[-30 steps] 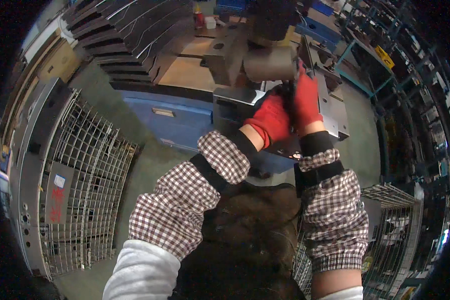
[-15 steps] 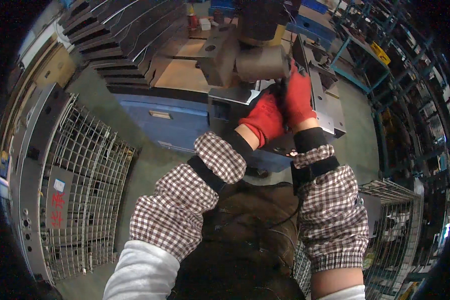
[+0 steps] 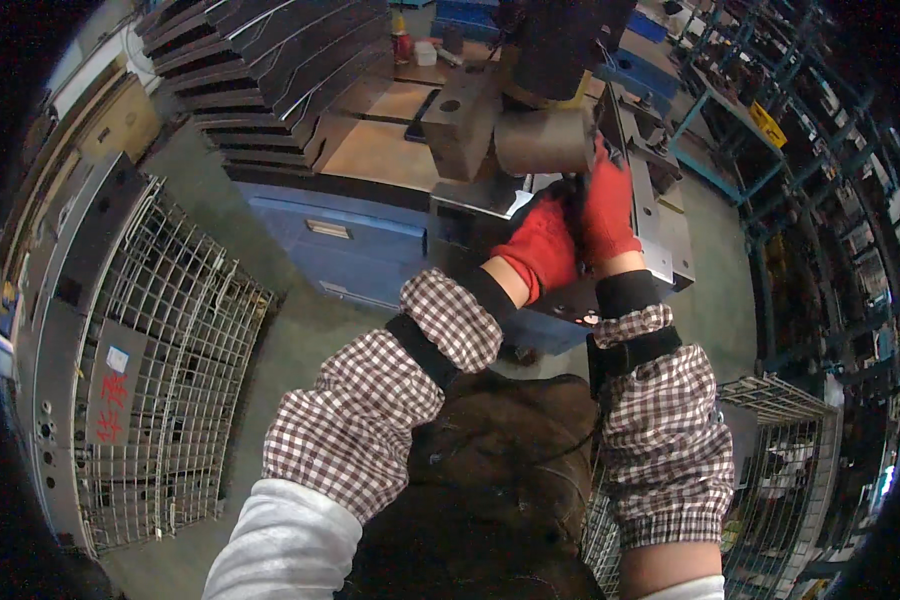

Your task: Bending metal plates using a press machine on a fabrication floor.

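Both my hands wear red gloves with black finger areas, close together at the workbench's right end. My left hand (image 3: 543, 246) is below a thick grey metal cylinder (image 3: 542, 142), its fingers curled in against something dark that I cannot make out. Beside it, my right hand (image 3: 611, 208) reaches up to the cylinder's right end, fingers bent round something small and hidden there. The cylinder lies on its side against a grey metal block with a hole (image 3: 462, 118). A flat metal plate (image 3: 660, 225) with holes runs along the right of my right hand.
A stack of bent dark metal sheets (image 3: 270, 70) stands on the blue workbench (image 3: 340, 240) at the left. Wire mesh cages (image 3: 175, 380) stand to my left and lower right. Teal racks (image 3: 820, 200) line the right side. A dark machine column (image 3: 560, 50) rises behind the cylinder.
The whole view has shifted slightly, so the bench and hands sit a little farther right and lower. Both hands stay near the cylinder's right end, with little movement relative to it.
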Demonstrator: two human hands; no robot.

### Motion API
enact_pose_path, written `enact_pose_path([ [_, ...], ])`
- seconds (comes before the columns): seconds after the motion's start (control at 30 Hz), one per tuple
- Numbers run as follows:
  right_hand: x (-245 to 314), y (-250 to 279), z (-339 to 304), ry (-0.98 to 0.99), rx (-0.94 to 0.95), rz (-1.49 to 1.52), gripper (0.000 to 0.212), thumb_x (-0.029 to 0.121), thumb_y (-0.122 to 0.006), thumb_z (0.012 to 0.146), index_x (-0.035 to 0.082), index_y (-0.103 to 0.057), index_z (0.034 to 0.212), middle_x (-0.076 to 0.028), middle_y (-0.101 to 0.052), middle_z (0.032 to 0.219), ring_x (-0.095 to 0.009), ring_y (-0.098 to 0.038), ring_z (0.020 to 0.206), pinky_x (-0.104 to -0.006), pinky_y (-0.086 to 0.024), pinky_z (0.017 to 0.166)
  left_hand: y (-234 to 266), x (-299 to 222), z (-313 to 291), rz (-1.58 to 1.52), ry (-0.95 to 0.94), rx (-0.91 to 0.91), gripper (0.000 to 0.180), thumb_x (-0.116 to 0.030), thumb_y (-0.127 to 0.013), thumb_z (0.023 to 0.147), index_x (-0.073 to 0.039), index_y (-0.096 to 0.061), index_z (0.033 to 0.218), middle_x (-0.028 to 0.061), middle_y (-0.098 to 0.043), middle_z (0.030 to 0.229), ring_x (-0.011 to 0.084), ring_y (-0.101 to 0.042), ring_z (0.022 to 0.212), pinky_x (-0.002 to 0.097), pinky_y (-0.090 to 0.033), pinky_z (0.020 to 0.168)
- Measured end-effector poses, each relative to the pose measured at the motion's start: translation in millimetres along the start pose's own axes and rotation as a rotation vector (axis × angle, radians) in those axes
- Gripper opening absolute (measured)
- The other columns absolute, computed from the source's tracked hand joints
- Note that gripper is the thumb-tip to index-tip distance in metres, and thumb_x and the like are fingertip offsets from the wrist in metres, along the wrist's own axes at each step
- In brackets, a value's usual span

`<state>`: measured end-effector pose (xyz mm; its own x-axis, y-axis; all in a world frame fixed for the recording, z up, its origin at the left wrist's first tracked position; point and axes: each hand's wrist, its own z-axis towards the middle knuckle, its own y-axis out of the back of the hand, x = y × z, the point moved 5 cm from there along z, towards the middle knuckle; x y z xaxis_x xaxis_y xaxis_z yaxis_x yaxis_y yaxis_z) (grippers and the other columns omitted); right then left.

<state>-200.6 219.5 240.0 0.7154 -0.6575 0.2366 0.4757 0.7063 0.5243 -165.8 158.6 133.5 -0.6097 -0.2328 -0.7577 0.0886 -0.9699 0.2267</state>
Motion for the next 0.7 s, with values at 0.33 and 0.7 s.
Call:
enact_pose_path([
  [0.33,-8,15,1,-0.312,0.008,0.416,0.051,0.044,-0.057,0.103,-0.004,-0.072,0.110,-0.027,-0.071,0.105,-0.043,-0.067,0.104,-0.0461,-0.048,0.092,3,-81,0,1.053,-0.033,0.199,0.073,-0.047,-0.067,0.087,-0.008,-0.052,0.146,0.0144,-0.056,0.146,0.0337,-0.045,0.140,0.0474,-0.027,0.121],
  [0.7,-8,67,41,-0.622,-0.172,1.297,0.047,0.048,-0.056,0.104,0.006,-0.073,0.115,-0.008,-0.074,0.096,-0.018,-0.067,0.076,-0.0325,-0.055,0.071,1,-101,8,1.144,-0.082,0.362,0.070,-0.051,-0.078,0.076,-0.012,-0.065,0.133,0.0150,-0.062,0.132,0.0353,-0.054,0.129,0.0516,-0.031,0.119],
])
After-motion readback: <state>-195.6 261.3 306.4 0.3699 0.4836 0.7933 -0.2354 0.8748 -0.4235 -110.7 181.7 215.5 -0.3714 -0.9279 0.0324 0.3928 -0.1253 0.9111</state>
